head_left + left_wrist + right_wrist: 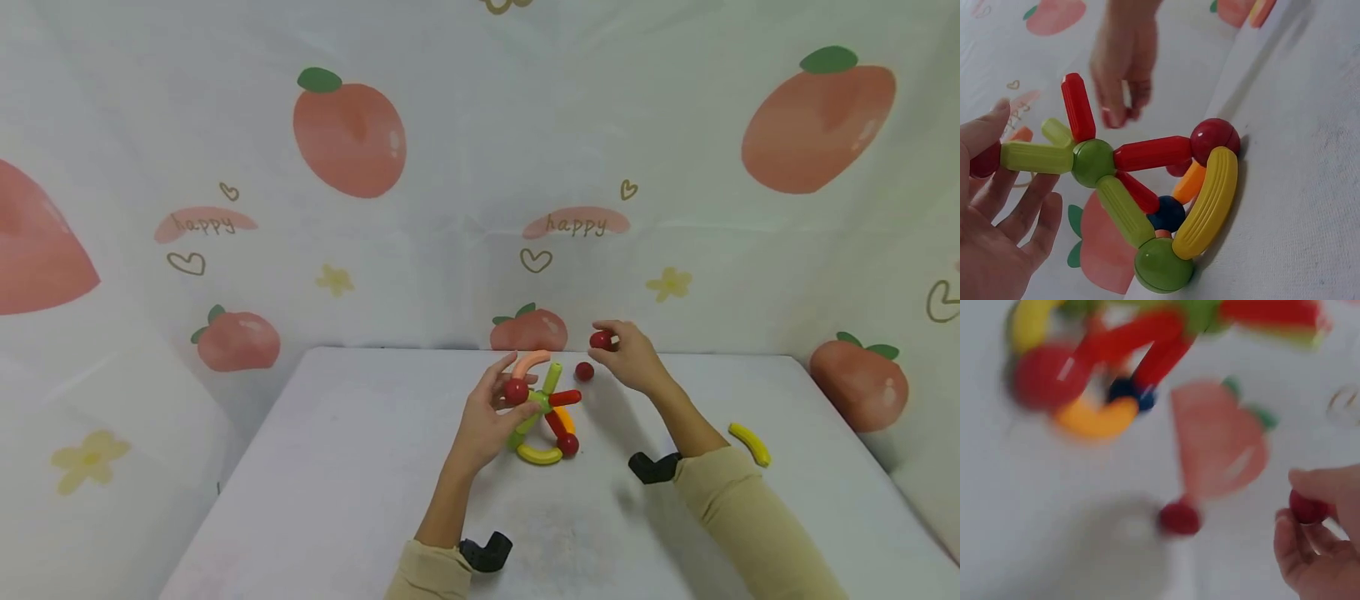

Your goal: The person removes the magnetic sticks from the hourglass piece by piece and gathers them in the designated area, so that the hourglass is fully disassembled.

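Observation:
A magnetic stick-and-ball structure (1093, 162) stands on the white table, with straight red and light-green rods meeting at a green ball. Curved yellow (1209, 203) and orange rods link balls at its base, one of them dark blue (1167, 215). At its left side my left hand (483, 425) holds a red ball (985, 161) on the end of a light-green rod, fingers behind it. Raised to the right of the structure, my right hand (630, 360) pinches another red ball (1307, 507) between thumb and fingers. Below it lies a loose red ball (584, 372).
A loose yellow curved rod (750, 444) lies on the right part of the table (337, 467), beyond the right forearm. A white cloth (465, 150) printed with peaches hangs behind the table. Black camera mounts (487, 552) sit at both wrists.

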Available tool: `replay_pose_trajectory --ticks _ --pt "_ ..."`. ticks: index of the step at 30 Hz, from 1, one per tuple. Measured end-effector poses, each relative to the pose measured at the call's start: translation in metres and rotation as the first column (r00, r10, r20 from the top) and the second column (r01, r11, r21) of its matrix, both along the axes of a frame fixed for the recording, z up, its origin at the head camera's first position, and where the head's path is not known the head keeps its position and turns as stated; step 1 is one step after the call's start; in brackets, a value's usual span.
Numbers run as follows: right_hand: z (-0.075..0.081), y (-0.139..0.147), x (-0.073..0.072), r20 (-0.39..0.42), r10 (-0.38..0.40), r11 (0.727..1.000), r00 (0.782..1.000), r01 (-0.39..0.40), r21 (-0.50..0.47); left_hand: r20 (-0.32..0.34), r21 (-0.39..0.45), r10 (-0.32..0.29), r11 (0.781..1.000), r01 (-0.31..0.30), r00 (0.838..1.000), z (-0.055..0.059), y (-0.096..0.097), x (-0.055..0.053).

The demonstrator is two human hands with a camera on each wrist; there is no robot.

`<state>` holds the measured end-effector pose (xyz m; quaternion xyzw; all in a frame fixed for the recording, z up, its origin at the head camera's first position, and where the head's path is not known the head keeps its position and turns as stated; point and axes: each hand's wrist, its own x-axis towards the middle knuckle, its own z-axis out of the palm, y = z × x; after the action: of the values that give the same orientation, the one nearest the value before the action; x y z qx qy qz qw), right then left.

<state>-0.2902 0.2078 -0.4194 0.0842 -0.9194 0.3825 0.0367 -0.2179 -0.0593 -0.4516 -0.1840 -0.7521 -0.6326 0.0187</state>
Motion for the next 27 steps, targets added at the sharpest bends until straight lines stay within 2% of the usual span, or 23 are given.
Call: replay_pose_trajectory --ticks 3,7,11,14,17,20,23,25,27 --pt "-0.021 0.014 -0.006 0.037 -0.069 0.997 0.997 0.068 0.033 0.008 0.011 0.008 1.000 -0.009 1.000 0.000 0.000 0.000" --pt "-0.045 0.027 -0.010 0.049 -0.103 0.991 0.993 0.099 0.087 0.009 0.017 0.009 1.000 -0.009 1.000 0.001 -0.001 0.002" --pt "-0.059 0.033 -0.013 0.084 -0.088 0.990 0.993 0.078 0.119 0.010 0.015 0.012 1.000 -0.012 1.000 0.002 -0.002 0.002" --pt "-0.062 0.033 -0.013 0.110 -0.081 0.988 0.991 0.066 0.140 0.005 0.016 0.013 1.000 -0.013 1.000 0.002 -0.002 0.002" --pt "-0.056 0.029 -0.010 0.083 -0.107 0.983 0.991 0.092 0.160 -0.001 0.023 0.006 1.000 -0.006 1.000 0.002 -0.001 0.002" --pt "-0.042 0.019 -0.004 -0.019 -0.088 0.988 0.996 0.090 0.126 -0.006 0.033 -0.003 0.999 0.003 1.000 0.001 -0.001 0.002" --pt "-0.021 0.003 0.005 -0.104 0.016 0.999 0.994 -0.013 0.033 -0.010 0.035 -0.006 0.999 0.006 1.000 0.000 -0.001 0.001" --pt "-0.007 -0.010 0.013 -0.114 0.112 0.993 0.987 -0.115 -0.024 -0.013 0.032 -0.007 0.999 0.008 1.000 0.000 -0.001 0.001" --pt "0.004 -0.023 0.022 -0.088 0.189 0.979 0.978 -0.195 -0.063 -0.017 0.034 -0.014 0.999 0.014 1.000 0.000 -0.002 0.000"
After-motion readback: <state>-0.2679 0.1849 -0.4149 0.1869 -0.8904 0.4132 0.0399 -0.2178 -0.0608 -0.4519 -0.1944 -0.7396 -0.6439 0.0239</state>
